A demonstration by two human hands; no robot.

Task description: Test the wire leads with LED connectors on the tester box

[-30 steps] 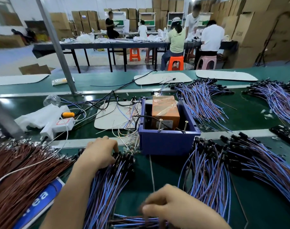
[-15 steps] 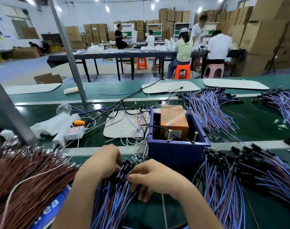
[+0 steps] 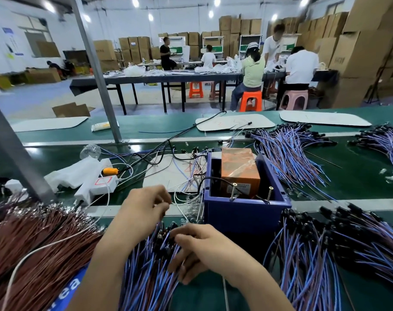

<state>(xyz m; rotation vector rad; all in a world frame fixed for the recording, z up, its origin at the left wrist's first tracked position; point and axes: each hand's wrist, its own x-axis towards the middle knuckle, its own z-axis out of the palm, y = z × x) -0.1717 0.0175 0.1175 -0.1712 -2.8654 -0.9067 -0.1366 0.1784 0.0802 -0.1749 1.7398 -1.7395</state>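
Right now both hands work the bundle of blue-violet wire leads [image 3: 146, 272] lying just in front of the blue tester box [image 3: 244, 214], to its left. The left hand [image 3: 141, 214] has fingertips pinched together, seemingly on a single lead, though I cannot tell for sure. The right hand [image 3: 200, 250] curls over the black LED connectors [image 3: 166, 241], fingers sunk among them. These leads look light, limp and prone to tangling, so I would take one by its stiff connector end, then draw it free towards the two brass posts [image 3: 234, 186] on the box's near rim.
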